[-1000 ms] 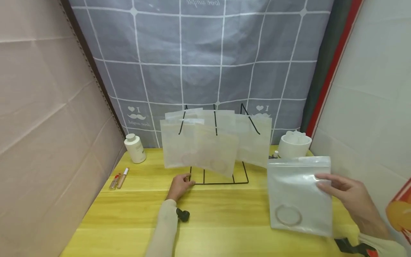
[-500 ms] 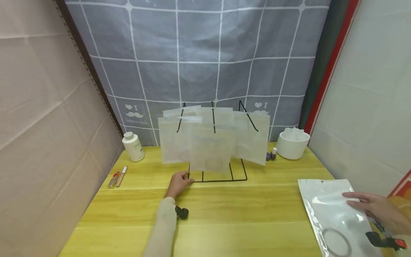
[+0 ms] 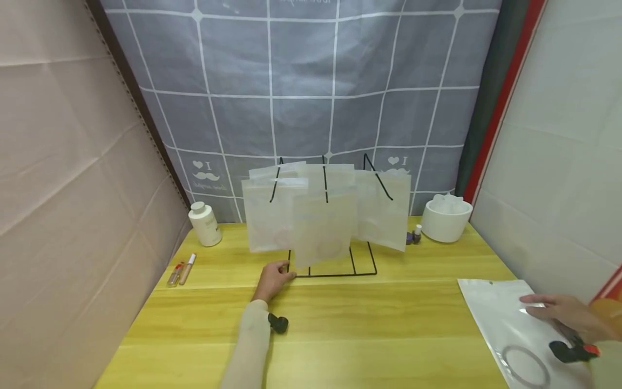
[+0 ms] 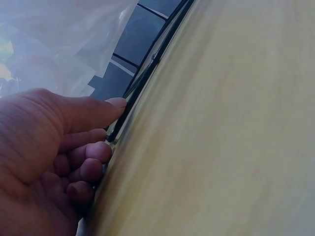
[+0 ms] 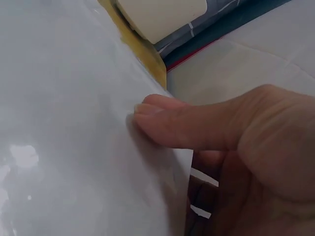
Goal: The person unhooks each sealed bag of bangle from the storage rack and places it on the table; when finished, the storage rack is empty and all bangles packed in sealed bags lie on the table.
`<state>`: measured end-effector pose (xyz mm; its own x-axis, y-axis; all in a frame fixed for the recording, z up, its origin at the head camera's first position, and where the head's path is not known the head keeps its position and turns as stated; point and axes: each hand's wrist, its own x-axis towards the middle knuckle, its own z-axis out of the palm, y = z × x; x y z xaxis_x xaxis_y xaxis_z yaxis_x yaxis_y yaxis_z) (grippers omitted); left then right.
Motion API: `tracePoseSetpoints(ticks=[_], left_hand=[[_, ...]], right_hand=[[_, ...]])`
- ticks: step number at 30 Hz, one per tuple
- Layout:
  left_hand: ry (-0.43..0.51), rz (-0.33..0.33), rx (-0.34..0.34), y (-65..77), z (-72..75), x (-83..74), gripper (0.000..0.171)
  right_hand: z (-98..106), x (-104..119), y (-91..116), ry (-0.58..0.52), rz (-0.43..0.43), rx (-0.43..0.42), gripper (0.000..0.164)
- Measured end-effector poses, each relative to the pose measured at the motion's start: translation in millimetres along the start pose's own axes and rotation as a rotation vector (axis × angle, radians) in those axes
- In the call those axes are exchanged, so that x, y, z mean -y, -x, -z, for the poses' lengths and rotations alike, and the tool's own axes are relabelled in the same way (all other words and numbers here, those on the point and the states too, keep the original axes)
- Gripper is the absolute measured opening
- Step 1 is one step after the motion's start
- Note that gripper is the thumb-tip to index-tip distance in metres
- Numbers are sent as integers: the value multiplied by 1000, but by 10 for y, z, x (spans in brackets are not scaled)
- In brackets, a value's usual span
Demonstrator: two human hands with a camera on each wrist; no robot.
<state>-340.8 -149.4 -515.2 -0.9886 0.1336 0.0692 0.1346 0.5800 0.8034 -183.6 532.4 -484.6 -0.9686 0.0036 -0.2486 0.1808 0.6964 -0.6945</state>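
My left hand pinches the front left corner of a black wire rack on the table; in the left wrist view the thumb presses the rod with the fingers curled below. Several frosted zip bags hang from the rack's prongs, the front bag overlapping the others. At the front right, my right hand holds a white zip bag by its right edge, thumb on top and fingers behind. A ring-shaped thing shows through this bag's lower part. The right wrist view is mostly filled by the glossy bag.
A white bottle stands at the back left, with two small cosmetic tubes lying before it. Back right are a round white container and small dark bottles. Cloth-covered walls enclose the table on three sides.
The right hand has carried the white bag from beside the rack to the front right, low by the table, and tilted it. The front hanging bag has swung slightly. My left hand stays at the rack's corner.
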Motion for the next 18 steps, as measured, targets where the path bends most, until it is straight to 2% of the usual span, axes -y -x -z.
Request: tracePoseSetpoints(ticks=[2,5,10,13,16,18], left_hand=[[-3,-9,-4,5,5,-10,47],[-7,-22,-6,23,2,-12,46],[11,-14,-9,45,-5,4,45],[17,-18,-12,41,-6,18,47],[21,-18,-7,32,-12,35,47],[21,-19,-6,28,-15,39,47]], right_hand=[[-10,-19,-17,69,16,-29,38],[-60,-67,-10,121,45,-60,50],[-189,-91,20,196,55,-133,62],[-254,-60,18,259,81,-182,65],[-290,-29,26,284,122,-217,61],[-303,-12,37,289,120,-228,59]])
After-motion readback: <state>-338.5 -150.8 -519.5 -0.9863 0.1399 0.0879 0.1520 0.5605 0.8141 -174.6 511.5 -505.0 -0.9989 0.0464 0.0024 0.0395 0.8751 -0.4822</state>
